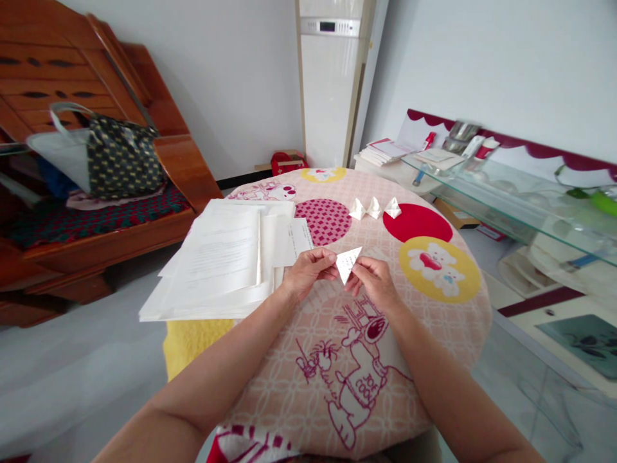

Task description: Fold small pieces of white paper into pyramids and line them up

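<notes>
Between my hands, above the table, is a small folded paper triangle (347,262) with print on its face. My left hand (313,269) pinches its left corner between thumb and fingers. On the other side, my right hand (375,281) grips the lower right edge, its fingertips partly behind the paper. Three folded white paper pieces (374,208) stand in a row farther back on the tablecloth. To the left lies a stack of white paper sheets (216,257), some with printed text, and a smaller printed slip (292,241) sits at its right side.
A patterned pink tablecloth (289,373) covers the round table. Glass shelving (520,206) with jars and papers stands close on the right. A wooden bench (178,167) holding bags (123,157) is at the left. Behind stands a tall white cabinet-like unit (330,90).
</notes>
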Available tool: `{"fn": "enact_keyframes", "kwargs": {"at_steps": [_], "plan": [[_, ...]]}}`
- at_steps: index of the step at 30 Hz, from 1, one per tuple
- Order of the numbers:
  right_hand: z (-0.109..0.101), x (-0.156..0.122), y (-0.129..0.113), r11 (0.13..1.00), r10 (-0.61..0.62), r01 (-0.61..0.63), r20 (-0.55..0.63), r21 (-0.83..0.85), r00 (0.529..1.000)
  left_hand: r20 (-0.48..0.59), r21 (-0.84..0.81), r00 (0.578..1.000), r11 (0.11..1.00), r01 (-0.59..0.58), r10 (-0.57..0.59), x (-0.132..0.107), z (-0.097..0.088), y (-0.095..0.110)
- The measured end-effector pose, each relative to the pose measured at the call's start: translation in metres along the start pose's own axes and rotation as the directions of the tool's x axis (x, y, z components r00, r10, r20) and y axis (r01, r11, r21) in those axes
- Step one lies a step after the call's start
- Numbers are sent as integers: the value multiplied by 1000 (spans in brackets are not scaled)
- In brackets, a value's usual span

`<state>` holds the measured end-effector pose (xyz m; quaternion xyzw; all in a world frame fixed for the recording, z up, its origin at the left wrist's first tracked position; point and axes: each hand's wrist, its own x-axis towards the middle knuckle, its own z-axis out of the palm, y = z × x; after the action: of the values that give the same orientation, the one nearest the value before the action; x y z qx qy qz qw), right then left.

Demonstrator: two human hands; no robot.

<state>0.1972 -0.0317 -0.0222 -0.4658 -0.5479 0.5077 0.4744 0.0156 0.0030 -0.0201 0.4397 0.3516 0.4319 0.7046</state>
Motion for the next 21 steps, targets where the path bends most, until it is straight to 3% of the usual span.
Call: {"fn": "enact_keyframes", "kwargs": {"at_steps": [4,7,15,21], "plan": [[3,1,7,995,80,-79,10,-66,997,14,32,1000,999,-12,11,-1,4,-1],[3,1,12,982,65,-64,-1,-178,998,3,35,1000,999,17,-17,0,4,-2],[3,-2,8,845,-222,210,35,-492,974,-29,38,997,997,71,-70,2,1,-6],[2,-1,6,753,-354,278,-11,-596,935,-13,3,991,991,135,-135,0,2,-3]]}}
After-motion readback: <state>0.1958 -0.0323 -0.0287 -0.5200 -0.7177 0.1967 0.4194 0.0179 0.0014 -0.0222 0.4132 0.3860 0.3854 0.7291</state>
